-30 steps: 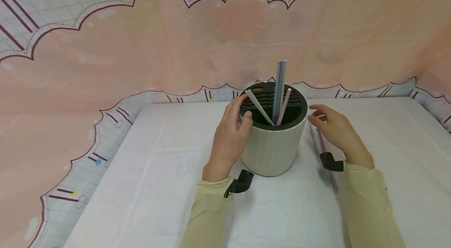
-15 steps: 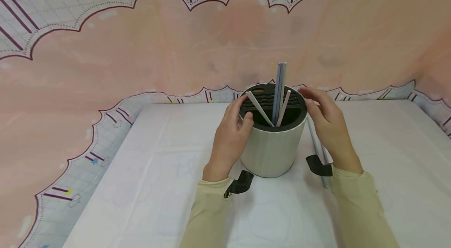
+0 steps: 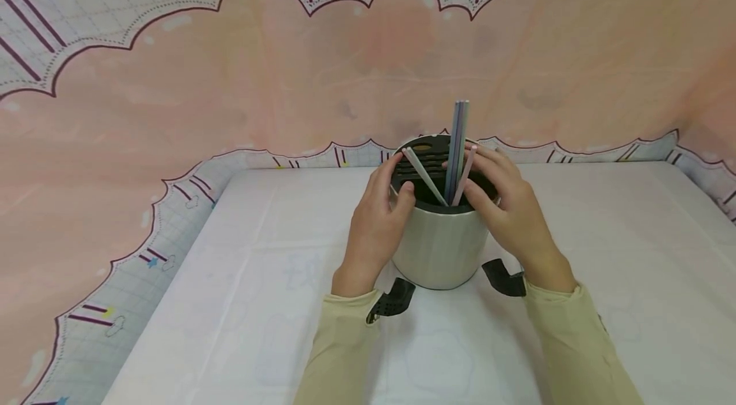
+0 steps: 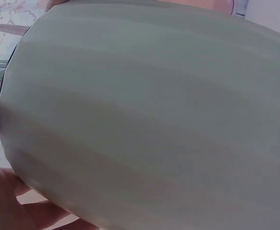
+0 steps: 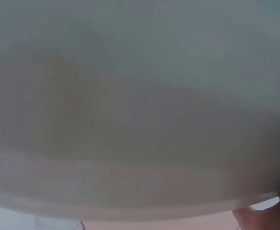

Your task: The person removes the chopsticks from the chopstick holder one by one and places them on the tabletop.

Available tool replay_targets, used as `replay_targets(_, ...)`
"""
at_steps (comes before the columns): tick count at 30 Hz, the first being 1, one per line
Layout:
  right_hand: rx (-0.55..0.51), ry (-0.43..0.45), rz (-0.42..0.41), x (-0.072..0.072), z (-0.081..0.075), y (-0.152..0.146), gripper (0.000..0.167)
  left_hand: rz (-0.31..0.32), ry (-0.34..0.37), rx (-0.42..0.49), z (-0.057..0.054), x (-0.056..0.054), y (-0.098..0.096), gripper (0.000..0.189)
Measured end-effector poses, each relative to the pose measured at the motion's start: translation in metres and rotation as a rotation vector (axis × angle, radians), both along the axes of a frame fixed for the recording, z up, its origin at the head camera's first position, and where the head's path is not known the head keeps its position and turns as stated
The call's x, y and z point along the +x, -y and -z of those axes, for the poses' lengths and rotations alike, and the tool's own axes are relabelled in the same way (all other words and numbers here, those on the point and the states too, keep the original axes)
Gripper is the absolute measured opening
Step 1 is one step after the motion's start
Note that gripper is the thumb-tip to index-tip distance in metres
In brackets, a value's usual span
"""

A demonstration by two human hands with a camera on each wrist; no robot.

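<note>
A round pale utensil holder [image 3: 439, 248] with a black slotted top stands upright on the white-covered table [image 3: 276, 303]. My left hand [image 3: 376, 216] grips its left side, thumb at the front of the rim and fingers along the side. Several thin sticks rise from the wide opening: an upright blue-grey bundle [image 3: 454, 137], a leaning white stick [image 3: 422, 172] and a leaning pink stick [image 3: 464, 175]. Over the right rim, my right hand [image 3: 506, 200] has its thumb and fingers spread around the pink stick, close to the bundle. The holder's wall fills most of both wrist views.
An orange-pink patterned cloth [image 3: 276, 73] hangs behind the table, its scalloped border along the back edge. Black wrist mounts sit on the left [image 3: 392, 299] and right [image 3: 506, 277] sleeves, near the holder's base.
My right hand has moved left from beside the holder to over its rim and the sticks. It now hides the long thin pieces on the table. My left hand stays put.
</note>
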State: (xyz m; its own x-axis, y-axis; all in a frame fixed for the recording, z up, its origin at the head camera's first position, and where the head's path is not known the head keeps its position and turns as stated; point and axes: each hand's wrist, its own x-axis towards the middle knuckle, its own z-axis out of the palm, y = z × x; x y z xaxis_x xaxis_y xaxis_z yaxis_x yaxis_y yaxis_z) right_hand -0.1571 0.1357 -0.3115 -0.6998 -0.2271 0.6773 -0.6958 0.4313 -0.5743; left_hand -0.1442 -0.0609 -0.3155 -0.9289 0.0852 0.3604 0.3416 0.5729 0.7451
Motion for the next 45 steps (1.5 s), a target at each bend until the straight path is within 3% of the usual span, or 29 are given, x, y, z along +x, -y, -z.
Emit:
replay_targets(5,0.01,-0.079,-0.026,0.001,-0.002,0.003,0.022,-0.006,-0.006,-0.004,0.002,0.0,-0.001,0.052)
replay_targets(12,-0.028,0.032,0.064,0.004,0.002,-0.004,0.015,-0.006,-0.019,-0.006,0.004,0.0,-0.002,0.053)
replay_targets(23,0.193,-0.003,0.01,0.004,-0.004,-0.011,0.016,-0.009,-0.001,-0.008,0.003,0.002,-0.002,0.052)
replay_targets(30,0.138,0.015,0.038,0.005,-0.004,-0.012,0.013,-0.012,0.006,-0.005,0.003,0.002,-0.003,0.052)
replay_targets(34,0.023,-0.019,0.109,0.005,-0.004,-0.01,0.013,-0.014,0.014,-0.001,0.004,0.002,-0.002,0.052)
replay_targets(37,-0.168,-0.007,0.133,0.008,-0.007,-0.009,0.015,-0.011,0.017,0.004,0.004,0.002,-0.002,0.052)
replay_targets(42,-0.639,-0.062,-0.02,0.016,-0.02,-0.006,0.019,-0.005,0.003,0.001,0.004,0.001,-0.002,0.052)
replay_targets(45,-0.785,-0.097,-0.097,0.019,-0.026,-0.005,0.02,-0.006,-0.001,-0.002,0.004,0.001,-0.002,0.052)
